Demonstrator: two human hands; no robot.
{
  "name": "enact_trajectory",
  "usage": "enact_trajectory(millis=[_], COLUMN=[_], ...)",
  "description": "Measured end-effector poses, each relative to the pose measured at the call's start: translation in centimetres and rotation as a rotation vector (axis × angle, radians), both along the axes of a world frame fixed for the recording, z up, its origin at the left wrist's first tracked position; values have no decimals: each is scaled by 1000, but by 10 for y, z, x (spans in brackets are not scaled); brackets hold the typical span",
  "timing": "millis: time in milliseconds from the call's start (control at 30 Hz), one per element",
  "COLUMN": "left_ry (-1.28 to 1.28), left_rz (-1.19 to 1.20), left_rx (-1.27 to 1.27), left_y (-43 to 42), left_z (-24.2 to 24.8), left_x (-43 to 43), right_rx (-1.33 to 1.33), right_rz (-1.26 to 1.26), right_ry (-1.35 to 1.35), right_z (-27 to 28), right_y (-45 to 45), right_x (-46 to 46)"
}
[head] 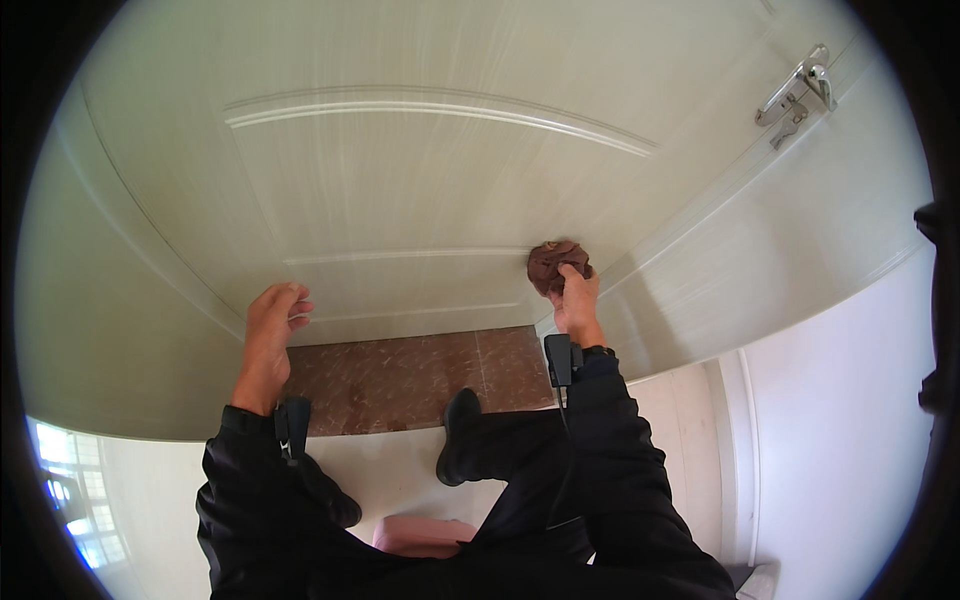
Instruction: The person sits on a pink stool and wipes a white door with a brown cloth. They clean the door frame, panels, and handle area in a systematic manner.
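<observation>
My right hand [576,300] grips a crumpled brown cloth [551,271] against the lower right part of a cream panelled door [420,195]. The cloth lies at the right end of a raised moulding strip [405,255]. On the left, my left hand [274,315] is held near the door's lower left corner with its fingers loosely curled and nothing seen in them. Whether it touches the door or the frame I cannot tell. The door appears closed in its frame.
A metal lever handle [819,79] with keys [787,127] hanging from its lock sits at upper right. Door jambs [675,300] stand on both sides. Below lies a reddish-brown stone threshold [397,382]. A pink object [420,535] rests on the pale floor [390,461] between my legs.
</observation>
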State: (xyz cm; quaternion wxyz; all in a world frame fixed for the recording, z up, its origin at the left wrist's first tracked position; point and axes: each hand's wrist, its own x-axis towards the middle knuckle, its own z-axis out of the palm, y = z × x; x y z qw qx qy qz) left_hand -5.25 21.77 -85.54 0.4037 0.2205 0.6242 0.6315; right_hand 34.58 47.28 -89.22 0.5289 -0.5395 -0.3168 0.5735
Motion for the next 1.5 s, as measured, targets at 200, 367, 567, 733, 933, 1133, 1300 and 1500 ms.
enact_trajectory(millis=[200, 367, 567, 733, 933, 1133, 1300, 1500], left_ry=[11, 14, 13, 19, 38, 29, 30, 29], left_rz=[-14, -17, -12, -27, -12, -5, -14, -6], left_rx=[-1, 12, -2, 1, -1, 9, 18, 18], left_y=[-1, -2, -1, -2, -4, -4, -4, -4], left_z=[-2, -4, -4, -1, 4, 3, -1, -1], left_x=[1, -2, -2, 5, 6, 4, 3, 1], right_rx=[13, 78, 390, 871, 774, 643, 679, 731], right_rz=[15, 197, -55, -42, -80, -216, -244, -237], right_ry=[42, 298, -231, -583, -672, -874, -953, -770], right_z=[-10, -2, 74, 144, 100, 71, 88, 93], right_y=[3, 6, -22, -38, -16, -5, -13, -13], right_x=[-3, -6, -36, -41, -32, -19, -21, -25])
